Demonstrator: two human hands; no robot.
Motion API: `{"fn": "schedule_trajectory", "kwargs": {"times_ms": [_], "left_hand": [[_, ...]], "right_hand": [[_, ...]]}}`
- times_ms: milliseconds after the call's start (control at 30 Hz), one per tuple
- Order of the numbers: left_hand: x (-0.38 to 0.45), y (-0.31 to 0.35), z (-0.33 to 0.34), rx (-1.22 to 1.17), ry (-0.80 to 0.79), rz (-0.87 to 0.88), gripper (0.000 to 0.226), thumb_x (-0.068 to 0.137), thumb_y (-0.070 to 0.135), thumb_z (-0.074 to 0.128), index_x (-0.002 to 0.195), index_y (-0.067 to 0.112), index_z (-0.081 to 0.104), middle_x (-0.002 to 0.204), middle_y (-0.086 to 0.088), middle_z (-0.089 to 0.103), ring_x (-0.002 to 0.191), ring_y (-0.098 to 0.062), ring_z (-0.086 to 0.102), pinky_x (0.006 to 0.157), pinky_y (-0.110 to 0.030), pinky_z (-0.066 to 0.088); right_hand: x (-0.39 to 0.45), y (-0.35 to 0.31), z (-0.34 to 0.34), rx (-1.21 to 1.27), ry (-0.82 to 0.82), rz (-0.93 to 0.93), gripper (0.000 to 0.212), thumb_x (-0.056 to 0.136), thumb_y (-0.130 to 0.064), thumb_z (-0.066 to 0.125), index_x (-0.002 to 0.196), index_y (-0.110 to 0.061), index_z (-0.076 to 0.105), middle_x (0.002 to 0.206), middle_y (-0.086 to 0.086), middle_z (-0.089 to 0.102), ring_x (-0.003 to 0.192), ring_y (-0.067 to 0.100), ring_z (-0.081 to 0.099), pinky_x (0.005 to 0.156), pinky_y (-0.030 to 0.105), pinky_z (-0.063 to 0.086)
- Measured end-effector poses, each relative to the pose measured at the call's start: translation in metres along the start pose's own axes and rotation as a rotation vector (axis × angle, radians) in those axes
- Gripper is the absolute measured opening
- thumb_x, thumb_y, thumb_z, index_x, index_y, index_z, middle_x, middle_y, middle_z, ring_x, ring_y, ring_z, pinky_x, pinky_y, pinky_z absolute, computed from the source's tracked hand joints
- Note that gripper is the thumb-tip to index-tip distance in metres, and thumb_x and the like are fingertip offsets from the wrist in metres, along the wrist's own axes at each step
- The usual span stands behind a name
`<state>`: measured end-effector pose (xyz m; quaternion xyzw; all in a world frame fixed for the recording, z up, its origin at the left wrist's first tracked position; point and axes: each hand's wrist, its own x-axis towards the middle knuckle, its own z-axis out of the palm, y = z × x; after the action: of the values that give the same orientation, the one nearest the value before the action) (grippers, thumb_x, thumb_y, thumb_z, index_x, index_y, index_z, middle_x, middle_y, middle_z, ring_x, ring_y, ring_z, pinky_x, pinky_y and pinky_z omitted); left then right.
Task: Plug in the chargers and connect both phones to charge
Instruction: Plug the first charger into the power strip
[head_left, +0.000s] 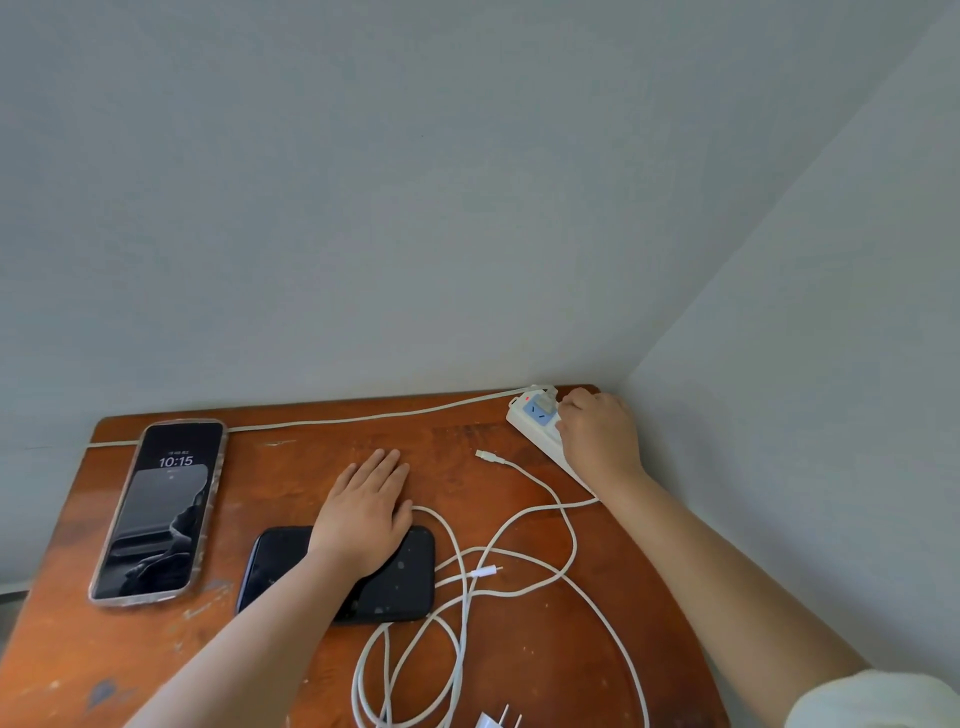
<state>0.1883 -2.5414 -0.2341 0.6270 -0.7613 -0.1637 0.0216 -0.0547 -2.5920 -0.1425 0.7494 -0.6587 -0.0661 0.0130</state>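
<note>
Head view: the left hand (363, 506) lies flat and released, palm down on the desk (291, 467), with fingers stretched toward the wall and its wrist crossing the dark phone (410, 571), which lies face down or with its screen off near the middle of the desk. The right hand (597, 436) reaches to the far right corner and curls over the white power strip (535, 421); it hides what its fingers pinch, so I cannot tell whether it grips a charger there. On the strip a white plug (543, 397) sits in the farthest socket beside a small red light, and a blue socket face shows just beside the hand. From that plug a white cord (363, 418) runs left along the back edge of the desk. A second phone (161, 509) in a clear case lies at the left, screen lit and reading 10:15. Loose white charging cables (462, 587) tangle between the dark phone and the right forearm, with one free connector (483, 454) lying near the strip and another (488, 571) in the middle of the tangle. A white charger (498, 719) with bare prongs lies at the near edge, unplugged.
</note>
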Motion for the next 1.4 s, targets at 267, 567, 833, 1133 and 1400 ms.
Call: {"fn": "schedule_trajectory", "kwargs": {"times_ms": [267, 567, 833, 1133, 1400], "left_hand": [[0.000, 0.001, -0.002, -0.007, -0.001, -0.001, 0.052, 0.096, 0.043, 0.023, 0.143, 0.022, 0.015, 0.155, 0.004, 0.010, 0.142, -0.013, 0.000, 0.112, -0.030, -0.004], [0.000, 0.003, -0.005, -0.005, -0.024, -0.006, 0.053, 0.096, 0.043, 0.023, 0.143, 0.023, 0.013, 0.155, 0.004, 0.008, 0.142, -0.013, -0.001, 0.112, -0.030, -0.005], [-0.001, 0.004, -0.006, 0.008, -0.030, -0.012, 0.053, 0.096, 0.044, 0.022, 0.143, 0.023, 0.011, 0.155, 0.005, 0.006, 0.142, -0.012, -0.002, 0.111, -0.029, -0.006], [-0.001, 0.004, -0.008, -0.003, -0.030, -0.014, 0.052, 0.096, 0.042, 0.023, 0.143, 0.023, 0.012, 0.155, 0.004, 0.007, 0.142, -0.012, -0.002, 0.112, -0.030, -0.006], [-0.002, 0.003, -0.005, -0.012, -0.010, -0.010, 0.051, 0.096, 0.042, 0.023, 0.143, 0.022, 0.014, 0.155, 0.004, 0.009, 0.142, -0.013, -0.001, 0.112, -0.029, -0.005]], "right_hand": [[-0.001, -0.007, -0.005, -0.055, -0.029, 0.009, 0.037, 0.087, -0.017, 0.059, 0.122, -0.008, 0.050, 0.126, 0.009, 0.054, 0.117, 0.026, 0.045, 0.101, 0.036, 0.033], [0.001, -0.029, -0.006, -0.444, -0.198, 0.107, 0.055, 0.086, -0.033, 0.061, 0.133, -0.010, 0.042, 0.144, 0.016, 0.039, 0.140, 0.035, 0.017, 0.112, 0.060, 0.002], [-0.004, -0.035, 0.012, -0.512, -0.188, 0.137, 0.064, 0.085, -0.025, 0.065, 0.136, -0.002, 0.032, 0.146, 0.023, 0.033, 0.137, 0.041, 0.022, 0.112, 0.059, 0.005], [0.005, -0.027, 0.008, -0.464, -0.178, 0.092, 0.056, 0.089, -0.024, 0.059, 0.134, -0.001, 0.035, 0.141, 0.020, 0.041, 0.135, 0.037, 0.029, 0.116, 0.046, 0.011], [0.008, -0.024, 0.000, -0.334, -0.174, 0.088, 0.057, 0.086, -0.026, 0.063, 0.131, -0.001, 0.037, 0.138, 0.018, 0.045, 0.132, 0.034, 0.034, 0.115, 0.041, 0.019]]}}
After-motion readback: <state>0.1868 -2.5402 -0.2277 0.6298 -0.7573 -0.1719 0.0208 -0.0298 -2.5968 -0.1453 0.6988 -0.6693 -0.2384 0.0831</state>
